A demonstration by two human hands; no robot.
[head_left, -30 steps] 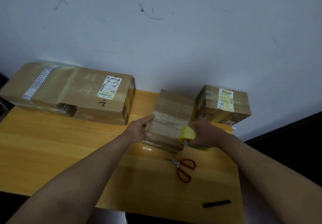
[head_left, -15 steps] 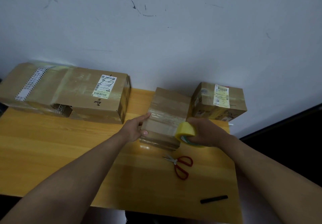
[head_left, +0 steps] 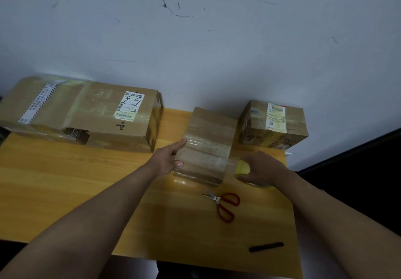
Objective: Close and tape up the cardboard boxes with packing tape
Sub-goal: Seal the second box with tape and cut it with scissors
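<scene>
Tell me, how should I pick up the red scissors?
Grab the red scissors by the two red loop handles, coming from the near side of the table. The handles point toward the person; the metal blades point away toward the taped box, so fingers stay off the sharp tips.

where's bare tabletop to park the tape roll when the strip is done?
Biggest bare patch: the table left of the left hand, in front of the long box. Another lies between the scissors and the black marker. Crowded: around the middle box, where the right hand holds the tape roll near the small box.
</scene>
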